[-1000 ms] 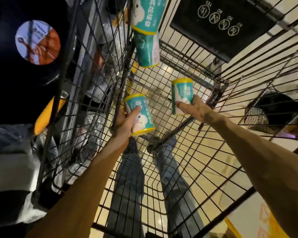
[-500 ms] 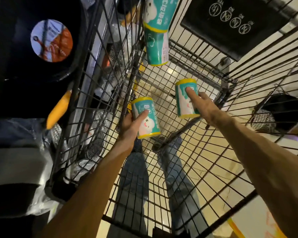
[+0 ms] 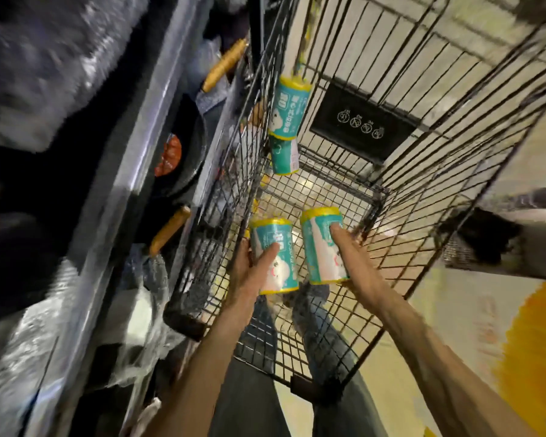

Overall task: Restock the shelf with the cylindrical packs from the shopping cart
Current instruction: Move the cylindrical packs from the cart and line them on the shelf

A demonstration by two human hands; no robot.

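Inside the black wire shopping cart (image 3: 401,216) my left hand (image 3: 252,272) grips a teal cylindrical pack with yellow ends (image 3: 281,247). Right beside it, my right hand (image 3: 347,247) grips a second teal pack (image 3: 320,244), thumb across its front. Both packs are held upright and close together above the cart's mesh floor. Two more teal packs lean end to end against the cart's left wall, the upper pack (image 3: 289,108) above the lower pack (image 3: 284,156).
A shelf (image 3: 133,171) runs along the left with dark pans (image 3: 183,152), wooden handles (image 3: 224,64) and plastic-wrapped goods (image 3: 29,357). A black sign plate (image 3: 363,124) hangs on the cart's far end. My legs in jeans (image 3: 249,389) show beneath the mesh.
My right hand has closed around its pack and lifted it toward me. My left hand brought its pack nearer too, so both now sit side by side. The view tilted upward.
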